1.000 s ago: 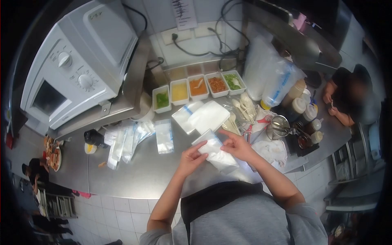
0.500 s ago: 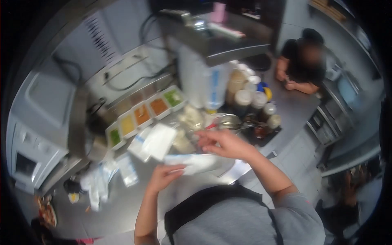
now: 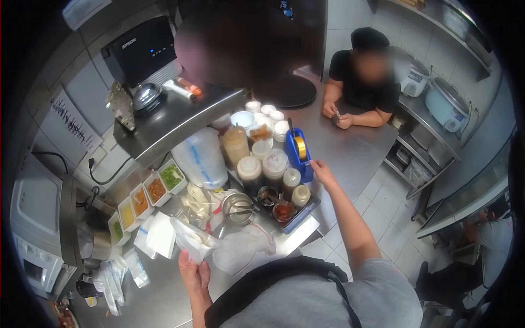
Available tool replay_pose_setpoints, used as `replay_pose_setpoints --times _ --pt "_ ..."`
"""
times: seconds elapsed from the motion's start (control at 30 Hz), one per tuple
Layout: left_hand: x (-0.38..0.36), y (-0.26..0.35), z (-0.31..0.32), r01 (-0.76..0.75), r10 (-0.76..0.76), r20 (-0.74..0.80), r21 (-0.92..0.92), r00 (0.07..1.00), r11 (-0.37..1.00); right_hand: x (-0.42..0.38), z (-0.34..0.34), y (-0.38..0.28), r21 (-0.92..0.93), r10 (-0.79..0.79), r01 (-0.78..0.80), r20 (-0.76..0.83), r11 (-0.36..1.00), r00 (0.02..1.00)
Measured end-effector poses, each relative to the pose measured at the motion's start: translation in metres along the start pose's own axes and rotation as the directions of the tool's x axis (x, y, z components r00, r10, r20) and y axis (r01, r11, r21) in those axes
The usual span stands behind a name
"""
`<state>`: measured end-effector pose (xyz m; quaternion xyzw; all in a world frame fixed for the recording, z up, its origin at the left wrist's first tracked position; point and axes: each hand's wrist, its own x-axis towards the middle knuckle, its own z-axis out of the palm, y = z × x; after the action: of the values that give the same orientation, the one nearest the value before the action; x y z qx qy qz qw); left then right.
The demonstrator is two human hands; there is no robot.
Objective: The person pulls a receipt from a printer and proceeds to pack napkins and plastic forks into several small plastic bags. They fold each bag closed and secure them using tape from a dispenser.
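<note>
Just then the person stood at the steel counter (image 3: 350,145) with both arms out in different directions. The left hand (image 3: 194,271) was low over the near edge of the counter, fingers closed around the bottom of a small clear plastic bag (image 3: 191,239), which stood up from the grip with something pale inside; what it was I could not make out. The right hand (image 3: 321,170) was stretched far forward to the blue tape dispenser (image 3: 298,154), the fingertips pinched together at its near end, right where the tape comes off; whether tape was actually between them was too small to tell. A yellowish roll sat in the dispenser.

Just left of the dispenser stood a cluster of squeeze bottles (image 3: 262,164) with white caps, and in front of them a dark tray with small sauce pots (image 3: 281,210). A metal cup (image 3: 238,208) lay near the bag, beside a crumpled white cloth (image 3: 240,251). Further left a row of white tubs (image 3: 145,199) held green, orange and yellow fillings, with flat white packets (image 3: 158,234) lying before them. A large clear bag (image 3: 199,158) leaned under the raised shelf (image 3: 175,123).

Across the counter another person (image 3: 363,82) in a black top leaned on both forearms, hands together.
</note>
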<state>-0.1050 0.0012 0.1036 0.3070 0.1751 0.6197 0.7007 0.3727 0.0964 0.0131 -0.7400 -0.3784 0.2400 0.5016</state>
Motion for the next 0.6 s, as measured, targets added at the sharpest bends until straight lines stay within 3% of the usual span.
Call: replay_pose_setpoints --times 0.07,0.1,0.17,0.3,0.43,0.5,0.57,0.6 --pt "0.005 -0.009 0.019 -0.004 0.001 0.057 0.056 0.998 0.998 0.011 0.011 0.004 0.240 0.175 -0.186 0.069 0.953 0.982" --pt "0.007 -0.014 0.036 -0.028 0.028 0.032 0.001 0.999 1.000 0.014 0.010 -0.003 0.245 0.172 -0.185 0.076 0.952 0.982" --pt "0.009 -0.026 0.049 -0.058 0.058 0.003 -0.047 0.998 0.997 0.018 -0.001 -0.020 0.314 0.369 -0.436 0.252 0.844 0.895" --pt "0.013 -0.046 0.050 -0.082 0.081 -0.036 -0.031 0.996 0.996 0.005 -0.011 -0.028 0.447 0.294 -0.391 0.272 0.805 0.916" --pt "0.021 -0.066 0.046 -0.072 0.072 -0.054 -0.004 0.996 0.997 -0.008 -0.017 -0.005 0.560 0.313 -0.456 0.337 0.692 0.888" --pt "0.032 -0.072 0.057 -0.050 0.050 -0.027 -0.006 0.998 0.999 -0.009 -0.012 0.008 0.432 0.342 -0.462 0.329 0.775 0.880" --pt "0.041 -0.078 0.066 -0.023 0.023 -0.008 -0.004 1.000 1.000 -0.004 -0.003 0.023 0.468 0.323 -0.419 0.274 0.778 0.906" --pt "0.046 -0.082 0.069 -0.012 0.012 0.007 -0.011 1.000 1.000 0.001 0.000 0.031 0.367 0.194 -0.257 0.201 0.894 0.960"
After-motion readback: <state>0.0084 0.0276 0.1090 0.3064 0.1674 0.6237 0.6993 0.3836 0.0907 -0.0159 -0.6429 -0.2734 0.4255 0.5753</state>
